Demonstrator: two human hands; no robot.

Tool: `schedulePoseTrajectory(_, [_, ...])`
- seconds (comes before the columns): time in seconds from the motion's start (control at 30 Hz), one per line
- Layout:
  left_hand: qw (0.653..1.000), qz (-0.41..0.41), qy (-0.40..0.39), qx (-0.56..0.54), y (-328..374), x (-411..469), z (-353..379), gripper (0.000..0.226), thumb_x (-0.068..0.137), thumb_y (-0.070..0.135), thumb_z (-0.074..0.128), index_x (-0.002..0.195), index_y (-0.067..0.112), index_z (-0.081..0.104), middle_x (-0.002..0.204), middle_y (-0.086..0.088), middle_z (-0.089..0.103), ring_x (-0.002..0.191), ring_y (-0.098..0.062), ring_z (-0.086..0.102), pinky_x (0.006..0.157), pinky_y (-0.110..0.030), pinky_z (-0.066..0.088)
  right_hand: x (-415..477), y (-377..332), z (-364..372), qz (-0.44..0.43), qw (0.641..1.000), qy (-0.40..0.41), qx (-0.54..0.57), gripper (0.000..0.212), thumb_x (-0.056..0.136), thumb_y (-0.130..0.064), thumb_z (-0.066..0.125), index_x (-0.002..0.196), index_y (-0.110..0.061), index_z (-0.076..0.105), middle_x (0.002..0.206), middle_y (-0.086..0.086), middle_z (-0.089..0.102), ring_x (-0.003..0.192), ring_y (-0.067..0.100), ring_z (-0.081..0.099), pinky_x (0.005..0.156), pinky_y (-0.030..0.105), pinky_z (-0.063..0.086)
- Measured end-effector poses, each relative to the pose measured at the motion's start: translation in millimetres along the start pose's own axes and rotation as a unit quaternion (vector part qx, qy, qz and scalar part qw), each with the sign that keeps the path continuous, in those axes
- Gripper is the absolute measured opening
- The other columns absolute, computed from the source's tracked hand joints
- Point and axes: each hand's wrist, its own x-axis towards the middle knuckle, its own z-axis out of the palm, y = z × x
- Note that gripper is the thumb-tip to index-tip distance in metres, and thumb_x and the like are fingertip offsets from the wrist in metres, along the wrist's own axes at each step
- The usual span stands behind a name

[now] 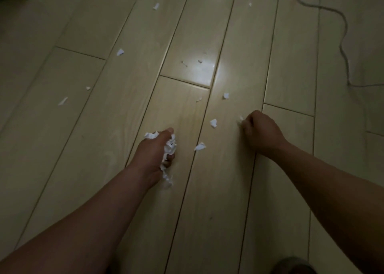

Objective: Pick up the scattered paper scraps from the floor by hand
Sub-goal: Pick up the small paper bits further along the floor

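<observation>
Two bare forearms reach in from the bottom edge over a pale plank floor (83, 128). At the lower right edge, closest of all, sits a dark rounded shape too dim to identify. The left hand (154, 151) has its grip closed around a wad of crumpled paper (170, 146), with white bits spilling out above and below the fingers. The right hand (260, 130) is down at the floor with curled fingers, pinching a small scrap (240, 119) at its fingertips, though that spot is blurred. Between the hands lie two loose scraps (213, 123), one just beside the wad. More white pieces are scattered farther out, to the left and ahead. A pale cable (344, 34) snakes across the upper right.
</observation>
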Motion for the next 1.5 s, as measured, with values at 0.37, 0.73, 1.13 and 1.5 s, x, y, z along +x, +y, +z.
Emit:
schedulePoseTrajectory(0.37, [0.984, -0.105, -0.107, -0.099, -14.3, -27.0, 19.4, 0.033, 0.101, 0.025, 0.064, 0.079, 0.007, 0.08, 0.076, -0.013, 0.077, 0.063, -0.024, 0.074, 0.056, -0.025, 0.058, -104.4, -66.8, 16.5, 0.075, 0.939, 0.013, 0.334, 0.015, 0.098, -0.023, 0.067, 0.112, -0.024, 0.063, 0.096, -0.004, 0.069, 0.081, 0.009, 0.07, 0.066, 0.025, 0.055])
schedulePoseTrajectory(0.73, [0.969, -0.128, -0.082, -0.194, -11.4, -32.4, 19.0, 0.041, 0.105, 0.03, 0.055, 0.069, 0.014, 0.066, 0.064, -0.007, 0.072, 0.06, -0.018, 0.075, 0.053, -0.027, 0.058, -121.9, -147.2, 51.9, -0.088, 0.971, 0.052, 0.218, 0.008, 0.093, -0.019, 0.068, 0.097, -0.026, 0.07, 0.097, -0.004, 0.054, 0.089, 0.008, 0.055, 0.074, 0.017, 0.045])
schedulePoseTrajectory(1.13, [0.973, -0.069, -0.019, -0.219, -16.6, -17.6, 10.7, 0.027, 0.103, 0.011, 0.06, 0.075, 0.012, 0.057, 0.063, -0.002, 0.06, 0.054, -0.015, 0.059, 0.06, -0.029, 0.051, -132.7, -141.7, 67.8, 0.022, 0.938, -0.011, 0.347, 0.028, 0.093, -0.05, 0.069, 0.095, -0.026, 0.055, 0.09, -0.007, 0.062, 0.077, 0.005, 0.059, 0.062, 0.019, 0.047])
schedulePoseTrajectory(1.5, [0.994, 0.035, -0.079, -0.064, -18.7, -4.4, -24.2, 0.024, 0.1, 0.018, 0.066, 0.08, 0.02, 0.054, 0.068, -0.005, 0.046, 0.045, -0.012, 0.037, 0.042, -0.016, 0.026, -74.0, -86.4, 65.4, -0.117, 0.993, -0.01, 0.018, 0.023, 0.099, -0.04, 0.062, 0.12, -0.03, 0.059, 0.102, -0.007, 0.053, 0.082, 0.011, 0.054, 0.066, 0.029, 0.048])
